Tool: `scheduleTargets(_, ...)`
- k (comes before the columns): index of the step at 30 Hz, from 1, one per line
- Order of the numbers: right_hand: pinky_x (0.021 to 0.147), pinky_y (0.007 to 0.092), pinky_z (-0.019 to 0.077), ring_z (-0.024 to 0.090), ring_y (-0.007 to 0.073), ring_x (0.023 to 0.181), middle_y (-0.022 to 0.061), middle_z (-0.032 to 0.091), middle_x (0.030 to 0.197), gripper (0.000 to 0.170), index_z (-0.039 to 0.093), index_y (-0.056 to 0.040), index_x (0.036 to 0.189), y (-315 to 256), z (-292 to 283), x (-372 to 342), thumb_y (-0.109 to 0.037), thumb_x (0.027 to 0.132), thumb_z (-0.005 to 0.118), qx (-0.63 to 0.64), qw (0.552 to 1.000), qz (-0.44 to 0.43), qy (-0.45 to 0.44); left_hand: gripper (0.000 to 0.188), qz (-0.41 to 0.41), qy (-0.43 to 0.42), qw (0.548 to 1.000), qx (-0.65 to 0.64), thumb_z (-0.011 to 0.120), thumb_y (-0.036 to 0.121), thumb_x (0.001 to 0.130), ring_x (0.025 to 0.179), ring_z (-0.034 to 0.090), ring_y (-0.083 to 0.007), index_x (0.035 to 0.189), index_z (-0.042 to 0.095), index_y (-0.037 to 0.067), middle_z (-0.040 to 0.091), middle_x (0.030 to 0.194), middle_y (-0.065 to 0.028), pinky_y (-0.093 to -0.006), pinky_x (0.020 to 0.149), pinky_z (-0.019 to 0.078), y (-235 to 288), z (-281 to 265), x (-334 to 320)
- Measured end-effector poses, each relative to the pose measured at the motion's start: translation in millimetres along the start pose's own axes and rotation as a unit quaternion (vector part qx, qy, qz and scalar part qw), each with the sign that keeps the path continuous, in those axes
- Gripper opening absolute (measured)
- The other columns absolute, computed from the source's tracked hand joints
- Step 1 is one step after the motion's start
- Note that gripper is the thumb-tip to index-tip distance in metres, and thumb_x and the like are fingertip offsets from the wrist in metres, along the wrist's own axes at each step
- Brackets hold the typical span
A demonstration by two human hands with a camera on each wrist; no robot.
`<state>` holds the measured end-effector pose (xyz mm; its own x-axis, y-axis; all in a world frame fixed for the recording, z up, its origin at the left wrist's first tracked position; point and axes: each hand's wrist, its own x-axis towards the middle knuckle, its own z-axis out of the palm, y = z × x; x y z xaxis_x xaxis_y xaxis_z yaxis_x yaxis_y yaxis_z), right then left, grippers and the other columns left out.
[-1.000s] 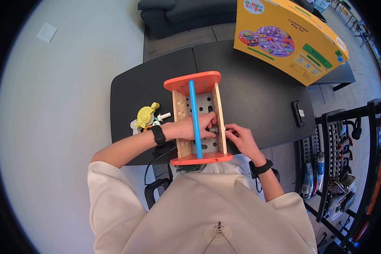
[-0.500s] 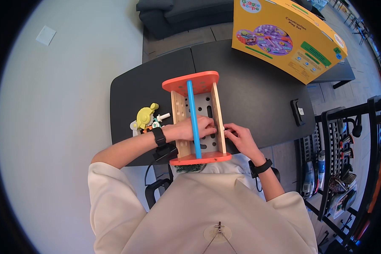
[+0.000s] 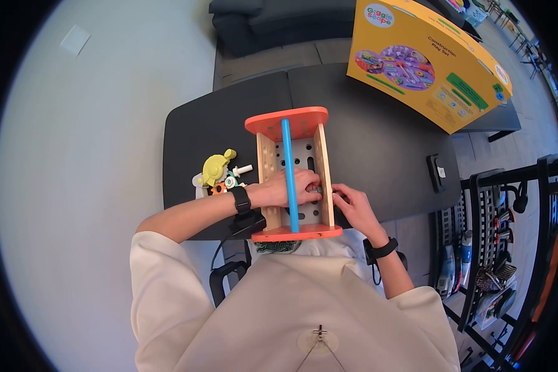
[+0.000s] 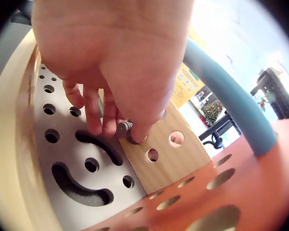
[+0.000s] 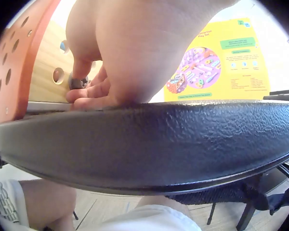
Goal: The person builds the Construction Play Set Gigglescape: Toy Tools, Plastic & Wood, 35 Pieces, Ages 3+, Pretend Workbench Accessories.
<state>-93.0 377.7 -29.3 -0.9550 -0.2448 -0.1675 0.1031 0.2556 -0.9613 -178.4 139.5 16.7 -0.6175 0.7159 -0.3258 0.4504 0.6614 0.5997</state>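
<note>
A toy toolbox with orange ends [image 3: 291, 122], wooden sides [image 3: 324, 155] and a blue rod handle [image 3: 289, 155] stands on the table. My left hand [image 3: 299, 187] reaches under the handle to the right-hand wooden side. Between its thumb and fingers is a grey threaded bolt [image 4: 124, 128] that pokes inward through a hole. Outside the same panel, my right hand [image 3: 353, 208] pinches the bolt's grey outer end [image 5: 78, 83] with its fingertips. The grey perforated floor [image 4: 48, 154] of the box lies below the left fingers.
Left of the box, a yellow toy piece [image 3: 215, 168], a white peg [image 3: 243, 169] and other small parts lie together. The yellow play set carton [image 3: 431, 68] stands at the back right. A black object [image 3: 436, 173] rests near the table's right edge, beside a rack [image 3: 477, 248].
My left fingers have closed in around the bolt, which showed more openly between them a second ago. My right hand keeps its place outside the panel. The head view has shifted slightly.
</note>
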Motion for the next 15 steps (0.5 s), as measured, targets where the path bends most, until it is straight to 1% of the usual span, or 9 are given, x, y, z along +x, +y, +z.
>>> scheduleTargets(2, 0.078, 0.0324, 0.0554, 0.066, 0.0159, 0.079, 0.0124, 0.072, 0.089, 0.033, 0.068, 0.0054, 0.129, -0.6, 0.4, 0.0, -0.016, 0.105, 0.069, -0.004, 1.000, -0.001, -0.001, 0.038, 0.005, 0.006, 1.000, 0.009, 0.075, 0.036, 0.097, 0.088, 0.068, -0.0357, 0.106, 0.071, -0.001, 0.069, 0.092, -0.0136, -0.0472, 0.078, 0.0532, 4.4, -4.1, -1.3)
scheduleTargets(4, 0.079, 0.0325, 0.0551, 0.066, 0.0156, 0.079, 0.0119, 0.072, 0.089, 0.031, 0.067, 0.0057, 0.128, -2.2, 1.1, 0.3, -0.016, 0.105, 0.068, -0.002, 1.000, -0.003, 0.005, 0.039, -0.020, -0.028, 0.999, 0.019, 0.074, 0.039, 0.099, 0.092, 0.068, -0.0336, 0.110, 0.071, 0.002, 0.071, 0.097, -0.0118, -0.0468, 0.084, 0.0527, 9.1, -9.2, -3.1)
scheduleTargets(5, 0.079, 0.0325, 0.0551, 0.066, 0.0156, 0.079, 0.0119, 0.072, 0.089, 0.031, 0.067, 0.0057, 0.128, -3.2, 1.3, 0.2, -0.016, 0.105, 0.068, -0.004, 1.000, -0.004, 0.002, 0.039, -0.021, -0.025, 0.999, 0.019, 0.074, 0.039, 0.099, 0.092, 0.068, -0.0336, 0.110, 0.071, 0.002, 0.071, 0.097, -0.0118, -0.0468, 0.084, 0.0527, 7.3, -8.3, -5.1)
scheduleTargets(7, 0.079, 0.0321, 0.0545, 0.065, 0.0160, 0.079, 0.0106, 0.072, 0.089, 0.030, 0.067, 0.0051, 0.127, -5.5, 1.7, -0.1, -0.017, 0.106, 0.067, 0.000, 1.000, 0.010, 0.001, 0.040, 0.133, 0.059, 0.977, 0.157, 0.071, 0.042, 0.100, 0.100, 0.067, -0.0297, 0.115, 0.070, 0.004, 0.070, 0.102, -0.0090, -0.0459, 0.093, 0.0496, 5.1, -8.4, -11.2)
scheduleTargets(8, 0.079, 0.0321, 0.0545, 0.065, 0.0160, 0.079, 0.0106, 0.072, 0.089, 0.030, 0.067, 0.0051, 0.127, -4.2, 2.1, 0.1, -0.017, 0.106, 0.067, -0.001, 1.000, 0.007, -0.001, 0.040, 0.140, 0.042, 0.963, 0.229, 0.068, 0.042, 0.102, 0.109, 0.063, -0.0272, 0.119, 0.069, 0.006, 0.069, 0.108, -0.0075, -0.0443, 0.101, 0.0448, 6.9, -13.9, -15.4)
scheduleTargets(11, 0.079, 0.0314, 0.0538, 0.065, 0.0159, 0.080, 0.0090, 0.071, 0.090, 0.029, 0.065, 0.0041, 0.125, -2.6, 4.2, -0.1, -0.018, 0.106, 0.066, 0.003, 1.000, 0.015, 0.000, 0.040, 0.136, 0.079, 0.945, 0.288, 0.068, 0.041, 0.102, 0.116, 0.061, -0.0282, 0.119, 0.069, 0.005, 0.067, 0.108, -0.0083, -0.0448, 0.104, 0.0437, 2.4, -20.1, -27.6)
scheduleTargets(12, 0.080, 0.0320, 0.0536, 0.065, 0.0160, 0.082, 0.0093, 0.071, 0.093, 0.028, 0.065, 0.0034, 0.125, -4.9, 4.1, -0.5, -0.018, 0.107, 0.065, 0.000, 1.000, 0.018, 0.000, 0.035, 0.114, 0.068, 0.947, 0.294, 0.067, 0.037, 0.103, 0.122, 0.059, -0.0296, 0.118, 0.070, 0.005, 0.068, 0.114, -0.0094, -0.0473, 0.110, 0.0424, 1.0, -23.2, -33.2)
scheduleTargets(14, 0.081, 0.0325, 0.0535, 0.065, 0.0161, 0.085, 0.0097, 0.070, 0.095, 0.027, 0.064, 0.0028, 0.124, -6.3, 5.2, -1.3, -0.018, 0.107, 0.064, -0.005, 1.000, 0.019, -0.001, 0.032, 0.095, 0.073, 0.946, 0.303, 0.066, 0.033, 0.103, 0.125, 0.058, -0.0296, 0.117, 0.071, 0.005, 0.068, 0.116, -0.0099, -0.0479, 0.111, 0.0417, -1.2, -34.2, -42.4)
scheduleTargets(15, 0.085, 0.0329, 0.0529, 0.065, 0.0161, 0.091, 0.0097, 0.070, 0.100, 0.027, 0.063, 0.0018, 0.125, -3.9, 5.8, -0.7, -0.018, 0.107, 0.064, 0.003, 1.000, 0.009, -0.003, 0.028, 0.076, 0.077, 0.944, 0.311, 0.065, 0.029, 0.104, 0.127, 0.058, -0.0297, 0.117, 0.072, 0.004, 0.069, 0.118, -0.0104, -0.0485, 0.113, 0.0411, -2.5, -40.2, -47.7)
